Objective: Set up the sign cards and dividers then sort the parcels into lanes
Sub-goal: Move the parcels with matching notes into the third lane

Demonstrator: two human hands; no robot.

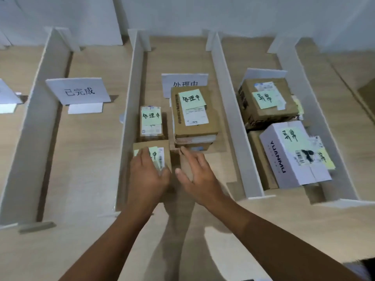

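In the middle lane (pixel 158 63), a person's left hand (pixel 148 175) lies flat-fingered atop a small brown cardboard parcel with a green note (pixel 162 146) at the near end. The right hand (pixel 194 175), spread and seemingly empty, hovers just right of it, farther from the parcel.

Left hand (pixel 149 175) covers most of green note (pixel 154 153) on nearest parcel (pixel 165 146). Middle sign card (pixel 183 80) has lower half behind stacked parcel (pixel 194 126). Right-lane sign card (pixel 263 73) has text hidden behind brown parcel (pixel 267 112). Far-left card (pixel 7 92) cut by frame edge. Shipping label (pixel 195 117) print too small to read.
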